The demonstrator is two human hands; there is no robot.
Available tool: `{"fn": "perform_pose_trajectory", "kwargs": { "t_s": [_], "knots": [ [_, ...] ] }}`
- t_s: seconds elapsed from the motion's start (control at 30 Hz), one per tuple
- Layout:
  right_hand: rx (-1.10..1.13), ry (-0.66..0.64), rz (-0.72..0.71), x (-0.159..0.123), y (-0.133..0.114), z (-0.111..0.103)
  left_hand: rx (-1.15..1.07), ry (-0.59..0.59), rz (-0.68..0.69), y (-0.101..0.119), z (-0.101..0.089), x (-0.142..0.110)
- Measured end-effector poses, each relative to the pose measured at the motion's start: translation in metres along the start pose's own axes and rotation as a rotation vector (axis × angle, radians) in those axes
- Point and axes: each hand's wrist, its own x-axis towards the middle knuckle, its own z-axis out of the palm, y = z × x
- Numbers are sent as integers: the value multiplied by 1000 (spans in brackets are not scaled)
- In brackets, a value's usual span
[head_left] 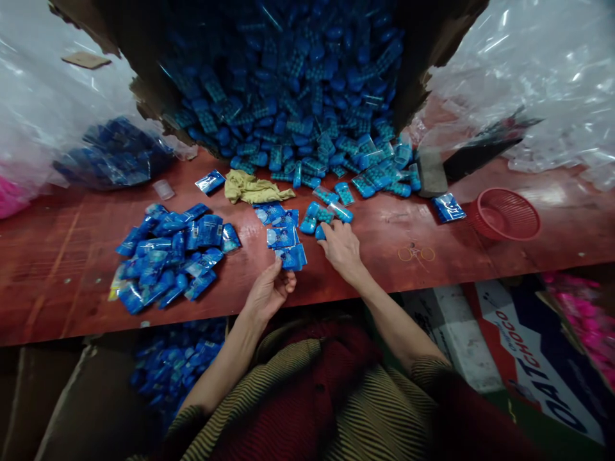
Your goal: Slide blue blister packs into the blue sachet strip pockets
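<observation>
My left hand (270, 289) is at the table's front edge, fingers curled, with its thumb on the corner of a printed blue sachet (292, 257). More blue sachets (281, 237) lie in a short overlapping row just behind it. My right hand (342, 246) reaches down with its fingers closed round a small blue-capped container (320, 232), mostly covered by the fingers. Beside those fingers lie several clear containers (327, 195) with blue caps and blue beads inside. A heap of filled blue sachets (168, 253) sits to the left of my left hand.
A large torn carton (144, 96) spills blue containers (307, 109) onto the red table (384, 269). A yellow cloth (254, 187), a red basket (504, 214), a grey block (431, 173) and a loose blue packet (448, 208) are around. Below the edge stands an OAT CHOCO box (533, 358).
</observation>
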Motion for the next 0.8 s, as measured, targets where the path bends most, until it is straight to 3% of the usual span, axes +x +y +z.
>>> {"fn": "perform_pose_trajectory", "kwargs": {
  "t_s": [0.13,0.23,0.3,0.37,0.47,0.53,0.63,0.8],
  "knots": [
    [-82,-118,-40,12,1,-1,-50,43,-99,1,3,-4],
    [-14,-118,-41,16,6,-4,-81,55,-121,1,1,-3],
    [182,-51,-23,16,11,-8,-83,65,-125,0,-1,-2],
    [572,-18,10,13,14,-12,-90,85,-121,-2,-1,-2],
    [1261,-124,121,2,12,-22,-111,110,-111,-4,1,-1],
    [1543,-228,184,-7,5,-29,-113,115,-98,-6,3,0],
    [1711,-286,219,-15,-5,-35,-90,77,-47,-10,1,2],
    [1739,-287,267,-18,-10,-32,-30,-17,48,-14,-6,5]
  ]
}}
